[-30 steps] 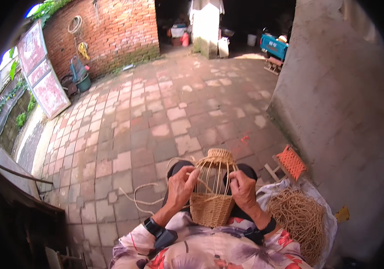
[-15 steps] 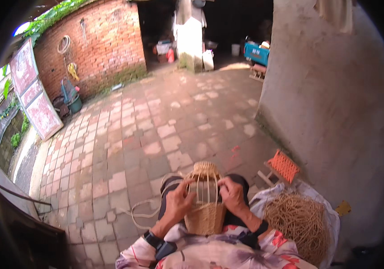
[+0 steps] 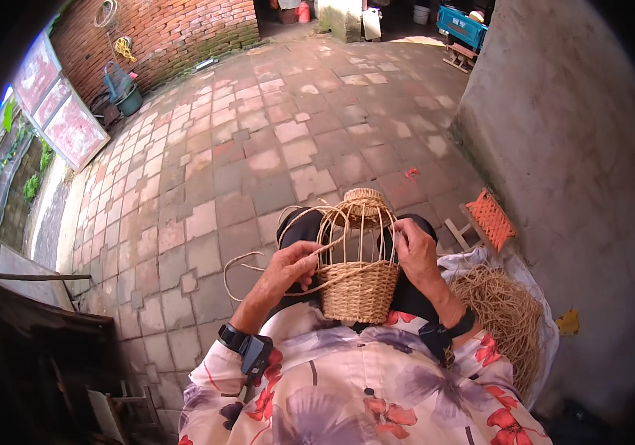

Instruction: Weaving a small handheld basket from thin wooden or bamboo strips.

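A woven straw basket [image 3: 358,292] rests on my lap, with a densely woven lower body, bare upright ribs in the middle and a round woven top [image 3: 364,196]. Loose straw cord [image 3: 230,276] loops out over my left thigh. My left hand [image 3: 295,265] pinches a cord at the left side of the basket, just above the woven band. My right hand [image 3: 414,248] is closed around ribs on the right side, its fingertips partly hidden.
A sack of straw cord [image 3: 499,319] lies at my right, beside an orange woven-seat stool [image 3: 489,216] and a grey wall [image 3: 562,148]. Across the paved yard [image 3: 250,170] are a brick wall [image 3: 184,33], a leaning door panel [image 3: 61,104] and a blue cart [image 3: 460,28].
The view has tipped down, showing more of my lap. My left hand has come lower on the basket, a cord now running taut from its fingers. My right hand stays at the ribs.
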`<control>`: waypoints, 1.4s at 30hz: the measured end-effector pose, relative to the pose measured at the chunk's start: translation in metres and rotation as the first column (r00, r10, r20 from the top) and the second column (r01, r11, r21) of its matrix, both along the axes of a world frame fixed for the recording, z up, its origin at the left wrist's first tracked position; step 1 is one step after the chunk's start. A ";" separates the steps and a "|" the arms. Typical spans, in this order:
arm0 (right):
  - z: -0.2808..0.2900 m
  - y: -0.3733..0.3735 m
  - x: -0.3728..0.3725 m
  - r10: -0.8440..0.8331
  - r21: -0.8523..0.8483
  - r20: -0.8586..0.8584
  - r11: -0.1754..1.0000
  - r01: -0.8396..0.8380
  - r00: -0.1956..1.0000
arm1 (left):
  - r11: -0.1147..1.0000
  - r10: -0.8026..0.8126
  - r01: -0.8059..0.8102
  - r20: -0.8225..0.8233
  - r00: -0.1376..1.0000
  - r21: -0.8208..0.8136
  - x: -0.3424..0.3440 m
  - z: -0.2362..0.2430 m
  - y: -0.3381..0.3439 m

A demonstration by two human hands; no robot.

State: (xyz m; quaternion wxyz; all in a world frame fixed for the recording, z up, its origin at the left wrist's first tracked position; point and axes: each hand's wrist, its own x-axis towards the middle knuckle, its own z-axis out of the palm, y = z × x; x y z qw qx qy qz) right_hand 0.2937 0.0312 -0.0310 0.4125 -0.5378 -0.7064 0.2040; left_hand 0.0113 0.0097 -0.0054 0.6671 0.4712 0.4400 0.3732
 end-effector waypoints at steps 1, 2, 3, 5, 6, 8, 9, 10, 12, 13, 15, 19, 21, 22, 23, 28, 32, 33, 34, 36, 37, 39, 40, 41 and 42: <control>0.008 -0.005 -0.007 -0.111 0.172 0.036 0.980 0.104 0.993 | 0.998 -0.065 0.064 -0.086 0.994 -0.005 -0.006 0.000 0.002; 0.018 -0.007 -0.014 -0.226 0.342 0.050 0.919 0.196 0.973 | 0.992 -0.128 0.127 -0.172 0.977 -0.018 -0.010 0.000 0.005; 0.033 -0.010 -0.021 -0.219 0.344 0.051 0.920 0.189 0.974 | 0.993 -0.121 0.120 -0.170 0.978 -0.015 -0.011 0.002 0.007; 0.052 -0.017 -0.037 -0.119 0.118 0.051 0.987 0.113 0.992 | 0.995 -0.056 0.058 0.028 0.998 -0.083 -0.015 -0.001 0.008; 0.054 -0.013 -0.041 -0.079 0.073 0.113 0.995 0.071 0.990 | 0.994 0.006 0.004 0.096 0.995 -0.106 -0.015 -0.001 0.010; 0.045 -0.007 -0.041 -0.091 0.102 0.180 0.992 0.074 0.979 | 0.999 0.030 -0.029 0.023 0.999 -0.034 -0.025 -0.017 0.018; 0.042 -0.005 -0.040 -0.103 0.125 0.247 0.989 0.074 0.964 | 0.998 0.060 -0.058 -0.048 0.997 0.032 -0.027 -0.016 0.018; 0.042 -0.005 -0.040 -0.087 0.141 0.214 0.988 0.058 0.973 | 0.998 0.059 -0.059 -0.030 0.998 -0.006 -0.029 -0.014 0.021; 0.040 -0.007 -0.037 -0.070 0.141 0.177 0.989 0.045 0.982 | 0.997 0.063 -0.060 0.057 0.996 -0.053 -0.021 -0.001 0.023; 0.038 -0.009 -0.036 -0.059 0.143 0.137 0.989 0.039 0.989 | 0.994 0.065 -0.052 0.142 0.988 -0.096 -0.013 0.006 0.023; 0.036 -0.011 -0.034 -0.041 0.149 0.092 0.989 0.027 0.995 | 0.996 0.028 -0.012 0.177 0.984 -0.092 -0.002 0.007 0.029; 0.026 -0.014 -0.026 -0.005 0.123 -0.057 0.992 0.012 0.998 | 0.986 -0.042 0.076 -0.221 0.974 0.151 0.025 0.011 0.030; 0.025 -0.015 -0.025 0.004 0.107 -0.080 0.994 0.005 0.997 | 0.550 0.504 0.231 -0.539 0.675 0.803 0.035 0.006 0.028; 0.024 -0.015 -0.025 0.013 0.092 -0.105 0.996 -0.003 0.994 | 0.560 0.470 0.206 -0.512 0.719 0.802 0.038 0.000 0.030; 0.022 -0.015 -0.025 0.016 0.093 -0.105 0.996 -0.007 0.994 | 0.560 0.472 0.204 -0.512 0.717 0.803 0.038 -0.004 0.027; 0.016 -0.013 -0.017 -0.015 -0.005 -0.197 1.000 0.015 0.980 | 0.970 0.169 -0.154 -0.066 0.983 0.190 0.031 -0.002 0.014; 0.016 -0.011 -0.017 -0.014 0.019 -0.176 1.000 0.017 0.984 | 0.860 0.440 -0.087 -0.645 0.625 0.502 0.021 -0.017 -0.004; 0.017 -0.012 -0.018 -0.016 0.024 -0.167 1.000 0.020 0.986 | 0.819 0.521 -0.155 -0.603 0.604 0.552 0.007 -0.030 0.001; 0.019 -0.012 -0.018 -0.017 0.032 -0.158 0.999 0.023 0.987 | 0.768 0.600 -0.221 -0.555 0.576 0.601 -0.013 -0.043 0.007; 0.017 -0.011 -0.016 -0.022 0.050 -0.147 0.998 0.030 0.989 | 0.782 0.622 -0.336 -0.627 0.469 0.524 -0.077 -0.065 0.016; 0.017 -0.011 -0.017 -0.019 0.064 -0.131 0.998 0.028 0.991 | 0.781 0.620 -0.381 -0.687 0.379 0.495 -0.127 -0.086 0.016; 0.016 -0.009 -0.019 -0.009 0.070 -0.134 0.997 0.019 0.991 | 0.778 0.534 -0.564 -0.764 0.361 0.277 -0.217 -0.115 0.000; 0.014 -0.011 -0.012 -0.027 0.069 -0.125 0.997 0.036 0.992 | 0.762 0.470 -0.645 -0.741 0.480 0.065 -0.220 -0.092 -0.006; 0.014 -0.011 -0.013 -0.025 0.067 -0.132 0.997 0.034 0.991 | 0.781 0.340 -0.607 -0.715 0.611 -0.148 -0.231 -0.083 -0.011; 0.015 -0.011 -0.014 -0.032 0.043 -0.146 0.998 0.038 0.989 | 0.833 0.245 -0.532 -0.761 0.601 -0.152 -0.229 -0.077 -0.011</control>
